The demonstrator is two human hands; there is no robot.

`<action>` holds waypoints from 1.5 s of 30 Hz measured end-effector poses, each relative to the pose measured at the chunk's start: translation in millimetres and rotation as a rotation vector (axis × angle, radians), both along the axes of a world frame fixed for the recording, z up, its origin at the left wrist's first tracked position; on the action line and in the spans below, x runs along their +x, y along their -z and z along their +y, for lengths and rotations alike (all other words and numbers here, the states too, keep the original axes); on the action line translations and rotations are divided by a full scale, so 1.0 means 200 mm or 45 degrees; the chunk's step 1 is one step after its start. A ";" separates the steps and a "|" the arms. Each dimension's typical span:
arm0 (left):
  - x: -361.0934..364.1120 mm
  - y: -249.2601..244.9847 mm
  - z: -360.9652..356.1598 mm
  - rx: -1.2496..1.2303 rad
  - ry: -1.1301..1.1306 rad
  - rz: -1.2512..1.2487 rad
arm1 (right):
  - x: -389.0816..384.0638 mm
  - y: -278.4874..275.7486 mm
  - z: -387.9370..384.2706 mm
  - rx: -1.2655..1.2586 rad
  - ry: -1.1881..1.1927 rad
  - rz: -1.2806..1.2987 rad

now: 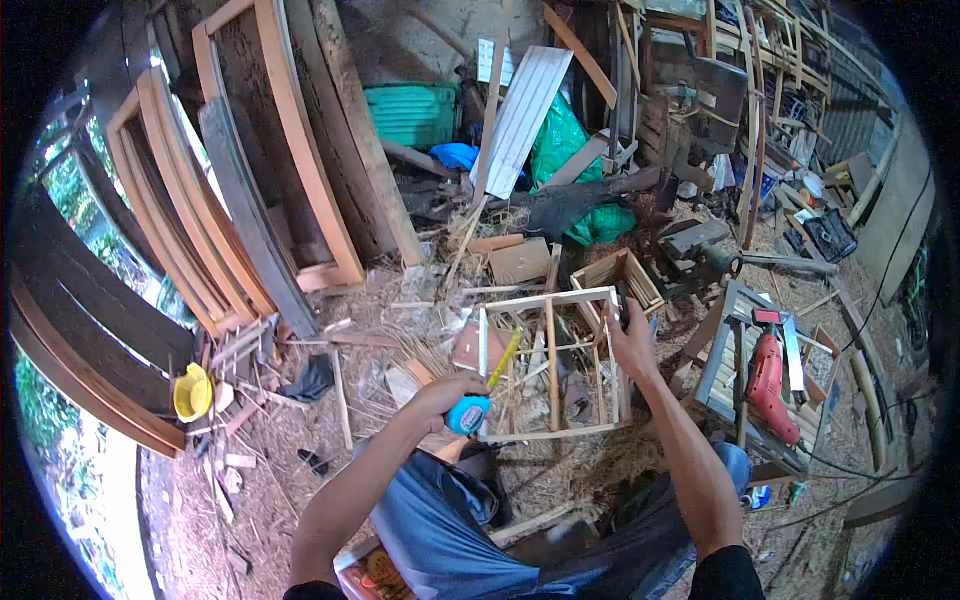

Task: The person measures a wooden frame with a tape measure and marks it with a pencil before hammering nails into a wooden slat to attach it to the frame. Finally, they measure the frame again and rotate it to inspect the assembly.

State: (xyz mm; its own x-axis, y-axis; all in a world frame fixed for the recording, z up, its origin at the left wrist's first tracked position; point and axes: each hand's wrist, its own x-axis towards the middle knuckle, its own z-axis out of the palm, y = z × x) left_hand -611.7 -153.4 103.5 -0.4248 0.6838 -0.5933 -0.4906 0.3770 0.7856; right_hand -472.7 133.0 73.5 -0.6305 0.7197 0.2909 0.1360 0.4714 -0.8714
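My left hand (447, 398) is closed around a turquoise tape measure (467, 415). Its yellow blade (507, 358) sticks out a short way, slanting up over the left part of a small wooden frame (554, 375). This frame of pale slats, with a bar across its middle, is held up in front of my knees. My right hand (632, 340) grips it at the upper right corner, fingers wrapped round the side. A dark spot shows by those fingers, too small to make out. Just behind that corner sits a wooden box (622, 277).
To the right, a red power tool (770, 390) lies on a slatted wooden stand (735, 345), its cord trailing off. Tall wooden frames (290, 150) lean at the left, near a yellow container (192, 393). Wood scraps and shavings cover the ground.
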 end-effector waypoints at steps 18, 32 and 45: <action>-0.12 0.23 0.00 -0.138 0.356 1.047 | 0.17 0.23 0.13 0.032 -0.511 -0.091; -0.12 0.27 0.05 -0.162 0.387 0.830 | 0.16 0.22 0.10 -0.040 -0.488 -0.117; -0.18 0.36 0.06 -0.252 0.411 0.856 | 0.16 0.29 0.13 -0.027 -0.451 -0.152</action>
